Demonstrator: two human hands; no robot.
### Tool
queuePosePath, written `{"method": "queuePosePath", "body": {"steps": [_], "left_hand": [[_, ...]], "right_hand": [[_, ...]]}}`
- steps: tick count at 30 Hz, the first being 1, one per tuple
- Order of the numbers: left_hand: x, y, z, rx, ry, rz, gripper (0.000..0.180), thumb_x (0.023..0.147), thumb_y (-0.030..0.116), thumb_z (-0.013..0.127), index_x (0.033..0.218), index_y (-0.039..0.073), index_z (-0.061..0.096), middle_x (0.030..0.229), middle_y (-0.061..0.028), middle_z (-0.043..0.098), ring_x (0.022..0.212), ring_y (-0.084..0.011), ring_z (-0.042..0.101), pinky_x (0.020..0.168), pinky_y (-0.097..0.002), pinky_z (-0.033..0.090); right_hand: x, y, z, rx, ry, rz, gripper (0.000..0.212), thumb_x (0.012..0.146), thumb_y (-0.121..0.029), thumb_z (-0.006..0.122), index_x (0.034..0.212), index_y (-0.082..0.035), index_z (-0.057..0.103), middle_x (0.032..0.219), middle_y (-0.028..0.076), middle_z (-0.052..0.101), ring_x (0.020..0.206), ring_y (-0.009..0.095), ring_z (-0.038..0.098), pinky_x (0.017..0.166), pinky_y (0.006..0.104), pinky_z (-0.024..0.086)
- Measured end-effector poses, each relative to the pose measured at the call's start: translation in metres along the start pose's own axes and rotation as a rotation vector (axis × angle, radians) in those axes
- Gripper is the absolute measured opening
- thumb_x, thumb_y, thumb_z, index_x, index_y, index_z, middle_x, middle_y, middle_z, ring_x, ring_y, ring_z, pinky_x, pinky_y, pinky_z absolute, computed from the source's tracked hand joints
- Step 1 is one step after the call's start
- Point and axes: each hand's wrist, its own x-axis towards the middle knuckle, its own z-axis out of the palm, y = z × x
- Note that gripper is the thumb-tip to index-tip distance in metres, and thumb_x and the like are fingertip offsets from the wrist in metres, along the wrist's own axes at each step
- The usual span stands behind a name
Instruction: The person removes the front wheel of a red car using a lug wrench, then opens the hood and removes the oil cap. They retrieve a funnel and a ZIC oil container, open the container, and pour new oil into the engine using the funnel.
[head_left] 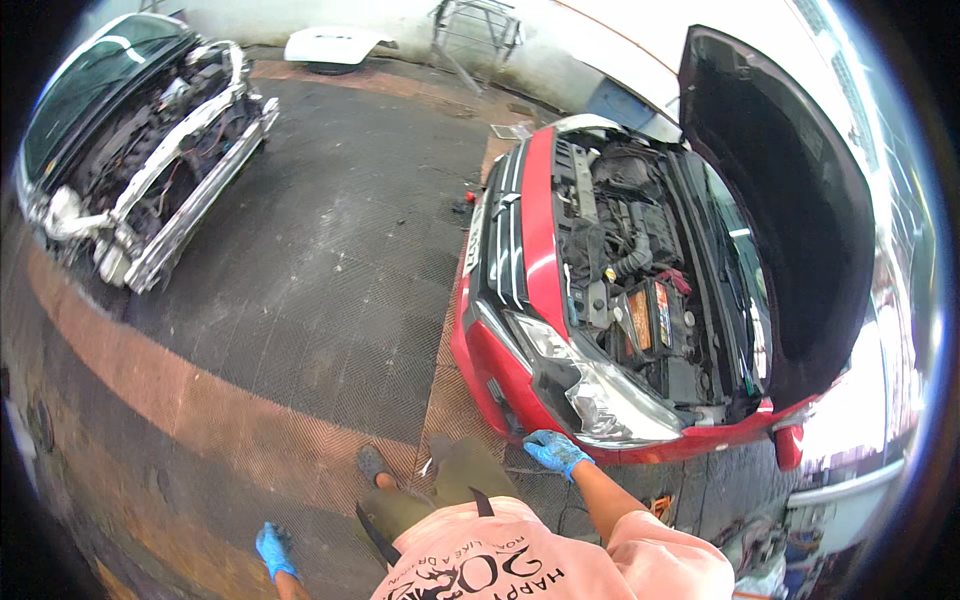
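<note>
My right hand [557, 452], in a blue glove, is at the front corner of a red car [510, 408], just below its headlight [606, 395]. Its fingers look stretched out and hold nothing I can see; whether they touch the bumper I cannot tell. Low at the left, my left hand [273, 550] hangs over the floor in the same kind of glove, away from any object, fingers loosely apart. The black hood [775, 200] of the red car is raised. In its engine bay show a battery [650, 315], hoses and a red cloth [676, 281].
A second car [95, 95] stands at the far left with its front stripped to a bare bumper beam [205, 195]. Dark and reddish mats [330, 260] cover the floor. By the back wall are a white panel [332, 46] and a metal frame [478, 28]. Cluttered items [770, 550] lie at the lower right.
</note>
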Motion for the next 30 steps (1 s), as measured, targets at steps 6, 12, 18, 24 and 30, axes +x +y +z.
{"method": "queuePosePath", "body": {"steps": [6,12,18,24,30], "left_hand": [[0.047,0.068,0.040,0.177,-0.322,0.209,0.034,0.097,0.032,0.055,0.068,0.015,0.057,0.061,-0.0003,0.053,0.050,-0.0134,0.047,0.046,-0.0322,0.040],[0.027,0.058,0.047,0.941,-0.566,0.092,0.046,0.094,0.043,0.059,0.113,0.001,0.062,0.088,-0.0174,0.070,0.078,-0.0279,0.063,0.066,-0.0396,0.052],[0.143,0.094,0.090,1.531,-0.910,0.853,0.032,0.089,0.038,0.065,0.087,0.006,0.062,0.075,-0.0094,0.064,0.059,-0.0235,0.057,0.053,-0.0397,0.048],[0.154,0.229,0.250,0.638,-0.450,0.093,0.034,0.094,0.039,0.053,0.098,0.006,0.063,0.084,-0.0088,0.066,0.064,-0.0239,0.061,0.053,-0.0367,0.046],[0.119,0.319,0.416,0.682,-0.460,0.277,0.033,0.093,0.036,0.056,0.094,0.005,0.065,0.087,-0.0093,0.068,0.066,-0.0217,0.061,0.054,-0.0351,0.045]], "right_hand": [[0.015,-0.021,0.016,0.009,0.070,-0.006,0.048,0.093,-0.042,0.052,0.119,-0.005,0.065,0.125,0.020,0.063,0.119,0.037,0.058,0.103,0.0467,0.044],[0.047,-0.049,0.004,0.164,0.139,0.065,0.045,0.093,-0.041,0.050,0.117,-0.007,0.068,0.122,0.018,0.065,0.117,0.036,0.059,0.102,0.0468,0.044],[0.054,-0.037,-0.009,0.263,0.249,0.144,0.041,0.090,-0.039,0.056,0.115,-0.008,0.068,0.122,0.017,0.065,0.116,0.035,0.060,0.097,0.0458,0.047],[0.076,-0.026,-0.062,0.461,0.604,0.215,0.038,0.092,-0.038,0.058,0.114,-0.009,0.067,0.120,0.019,0.064,0.115,0.038,0.059,0.098,0.0467,0.047],[0.188,0.013,-0.181,0.409,1.131,0.222,0.037,0.093,-0.026,0.059,0.127,-0.012,0.060,0.125,0.016,0.061,0.117,0.037,0.057,0.097,0.0472,0.049]]}}
